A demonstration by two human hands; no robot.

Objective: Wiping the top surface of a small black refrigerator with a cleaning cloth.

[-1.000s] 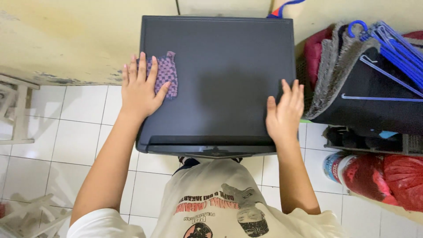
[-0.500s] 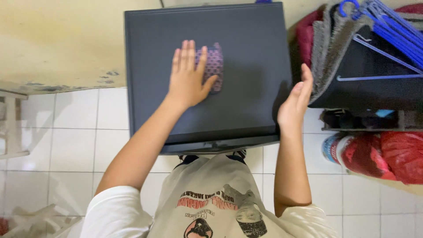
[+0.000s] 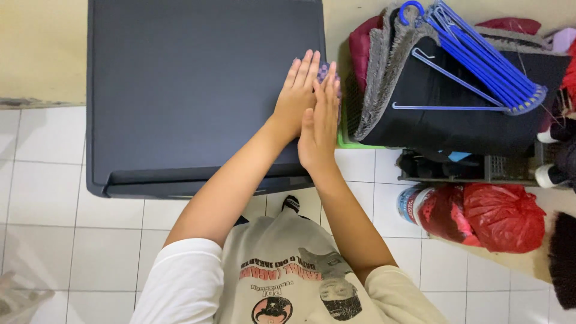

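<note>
At the far left lay a white tiled floor (image 3: 48, 198), glossy and hard, under a cream wall (image 3: 42, 54) whose paint had flaked along the bottom edge. Next came the cabinet (image 3: 180, 90), a dark grey box seen from above. Its top was flat and matt, looked like moulded plastic, and had rounded corners and a shallow lip along the near side.

The left hand (image 3: 297, 96) lay flat near the cabinet's right edge, fingers straight and close together. It pressed down on the cloth (image 3: 324, 69) and did not grip it. The cloth was a small purple checked rag, soft and thin. Only a sliver showed past the fingertips, at the right rim of the top.

The right hand (image 3: 321, 129) stood on edge just beside the left and touched it, palm open, with nothing in it that could be seen. It rested against the cabinet's right side.

Judging by this, a wiping stroke was at its end at the right rim. Another pass would call for keeping the palm flat on the rag so it would not slip off the edge.

Further right a green basket (image 3: 348, 143) held a shaggy grey mat (image 3: 375, 78) and folded black fabric (image 3: 456, 129). Thin blue wire hangers (image 3: 474, 60) lay on top. Below sat a crinkled red plastic bag (image 3: 501, 216).
</note>
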